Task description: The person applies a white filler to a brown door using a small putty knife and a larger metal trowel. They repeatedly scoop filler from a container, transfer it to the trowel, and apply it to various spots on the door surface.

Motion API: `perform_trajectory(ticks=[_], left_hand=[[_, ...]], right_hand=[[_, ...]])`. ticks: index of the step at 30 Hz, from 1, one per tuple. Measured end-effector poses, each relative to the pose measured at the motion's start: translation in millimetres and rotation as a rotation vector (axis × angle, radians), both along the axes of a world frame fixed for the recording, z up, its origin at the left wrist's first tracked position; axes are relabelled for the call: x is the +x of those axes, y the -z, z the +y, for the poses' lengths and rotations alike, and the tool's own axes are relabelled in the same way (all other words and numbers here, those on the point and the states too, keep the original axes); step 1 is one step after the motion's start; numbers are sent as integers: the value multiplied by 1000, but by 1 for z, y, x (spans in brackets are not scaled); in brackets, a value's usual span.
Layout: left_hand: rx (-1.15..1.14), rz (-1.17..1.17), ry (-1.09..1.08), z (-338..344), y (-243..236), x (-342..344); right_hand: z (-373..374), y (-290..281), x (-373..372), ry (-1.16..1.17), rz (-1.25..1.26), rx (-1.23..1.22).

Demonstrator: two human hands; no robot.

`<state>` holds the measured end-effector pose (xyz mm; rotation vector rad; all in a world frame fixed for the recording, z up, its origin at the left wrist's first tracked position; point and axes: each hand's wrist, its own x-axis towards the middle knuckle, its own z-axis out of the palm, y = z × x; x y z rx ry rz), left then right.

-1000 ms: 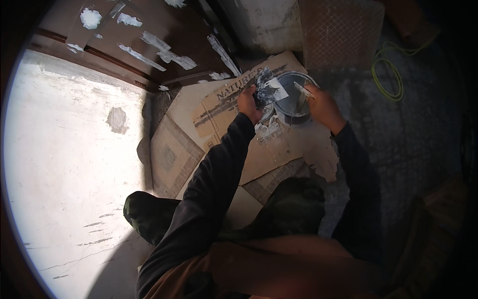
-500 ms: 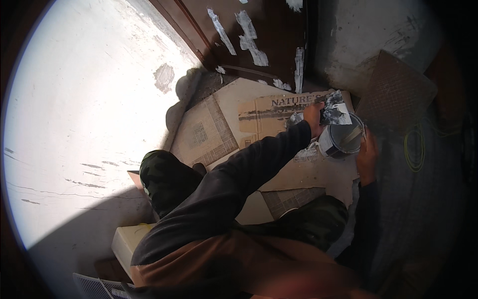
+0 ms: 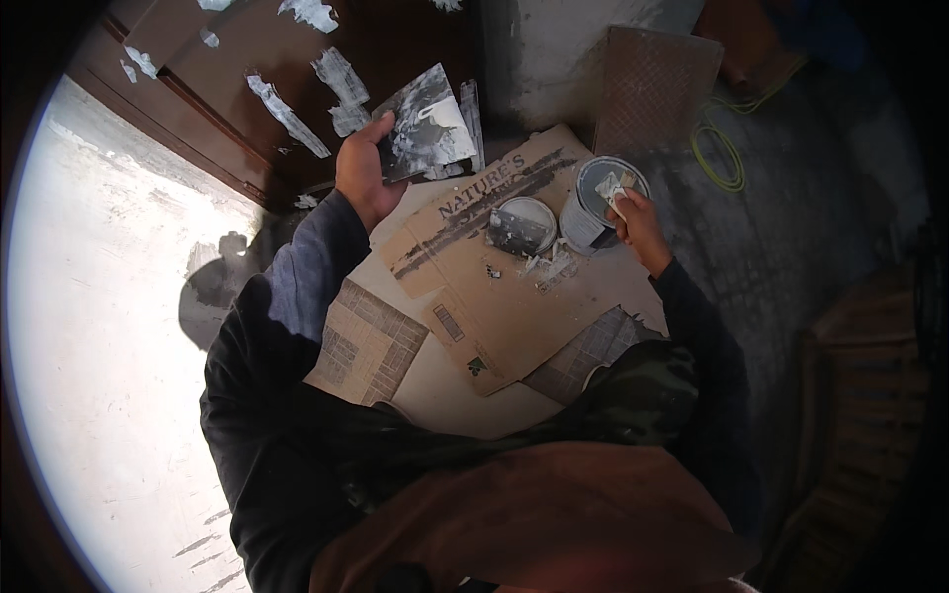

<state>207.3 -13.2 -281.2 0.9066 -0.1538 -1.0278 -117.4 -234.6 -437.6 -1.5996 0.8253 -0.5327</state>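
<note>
While my left hand (image 3: pixel 364 176) is gripping the flat smeared plate (image 3: pixel 423 124) by its near edge, my thumb is pressing near its face and my other fingers are mostly hiding beneath, so I can't tell how they are curling. My right hand (image 3: pixel 641 229) is closing its fingers snugly round a small scraper (image 3: pixel 615 186), which is hanging over the mouth of the open can (image 3: pixel 577 225); whether its blade is touching the rim, I can't tell. The can is standing toward the right of the cardboard (image 3: pixel 494 321), just beside a round lid (image 3: pixel 539 219), and white scraps (image 3: pixel 556 263) are lying near both. For clean work, I'm judging, the blade should be carrying a modest load and wiping against the rim, while the plate should be lying level so its paste isn't sliding off. A light, relaxed grip should be serving both tools best.
</note>
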Motion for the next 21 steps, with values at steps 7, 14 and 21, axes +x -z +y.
perform_trajectory(ticks=[7,14,21], left_hand=[[-104,-152,-280,131,18,76],[-239,-81,-254,209,43,125],[-322,124,-165,268,73,148]], right_hand=[[51,31,-10,-29,1005,-1030],[76,-77,45,-249,690,-879],[242,-224,225,-548,360,-1020]])
